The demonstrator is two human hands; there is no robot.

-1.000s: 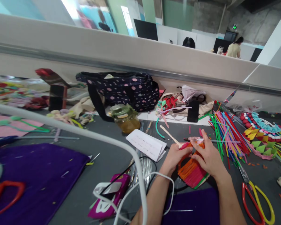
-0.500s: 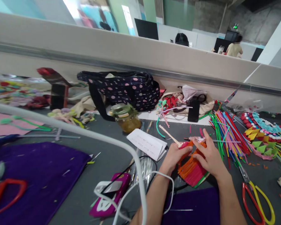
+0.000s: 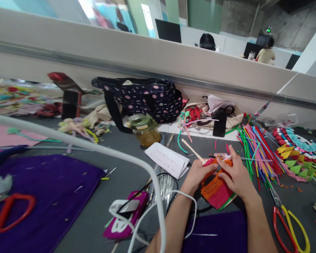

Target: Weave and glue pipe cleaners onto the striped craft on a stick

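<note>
Between my hands is a small orange and pink piece [image 3: 218,197] of close, parallel fuzzy strands, with a green and whitish edge at its lower right. My left hand [image 3: 198,175] grips its upper left side, the thumb lying across the top. A cream twisted stem [image 3: 192,150] sticks out up and left by that hand. My right hand [image 3: 238,177] is closed on the upper right part, index finger raised. Near its fingertips lies a thin pen-like tool [image 3: 217,155], partly covered. The ends of both hands' fingers are partly hidden by the piece.
Scissors with red and yellow handles [image 3: 289,221] lie right of my right arm, below a bundle of coloured stems [image 3: 263,151]. A white cable [image 3: 137,161] arches across the left. Folded paper [image 3: 167,160], a glass jar [image 3: 144,131] and a magenta case [image 3: 127,218] sit left of my hands.
The whole view has shifted slightly, so things on the left appear a little farther right. Both hands keep their hold on the orange and pink piece, with hardly any finger movement.
</note>
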